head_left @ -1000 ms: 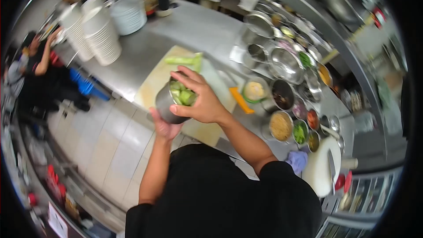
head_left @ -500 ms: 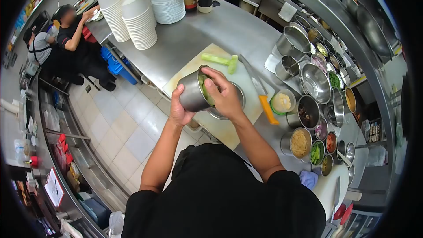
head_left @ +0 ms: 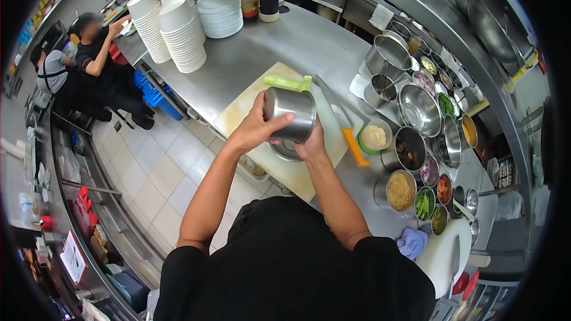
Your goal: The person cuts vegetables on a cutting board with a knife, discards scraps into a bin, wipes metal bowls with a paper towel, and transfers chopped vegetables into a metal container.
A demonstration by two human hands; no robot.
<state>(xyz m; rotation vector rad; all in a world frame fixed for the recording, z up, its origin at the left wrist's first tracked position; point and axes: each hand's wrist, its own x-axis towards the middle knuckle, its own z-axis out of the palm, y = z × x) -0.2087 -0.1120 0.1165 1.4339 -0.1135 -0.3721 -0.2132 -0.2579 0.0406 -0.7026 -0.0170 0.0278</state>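
A steel cylindrical container (head_left: 290,110) is tilted over the cutting board, its opening turned out of my sight. My left hand (head_left: 259,126) grips its near left side, thumb stretched across the wall. My right hand (head_left: 314,142) is closed against its right lower side, with most fingers hidden behind it. Below, a shallow metal bowl (head_left: 284,152) shows partly on the white cutting board (head_left: 247,113). Pale green stalk pieces (head_left: 287,82) lie at the board's far end. A knife with an orange handle (head_left: 355,148) rests along the right edge.
To the right stand a tub of pale yellow pieces (head_left: 374,137), a pot of noodles (head_left: 400,191) and several metal containers of ingredients. White bowls (head_left: 181,41) and plates (head_left: 220,13) are stacked at the far left. Two people stand beyond the counter's left end.
The container has turned so its opening and the green pieces inside no longer show. My right hand has moved from across the mouth to the lower right side; my left hand has moved up.
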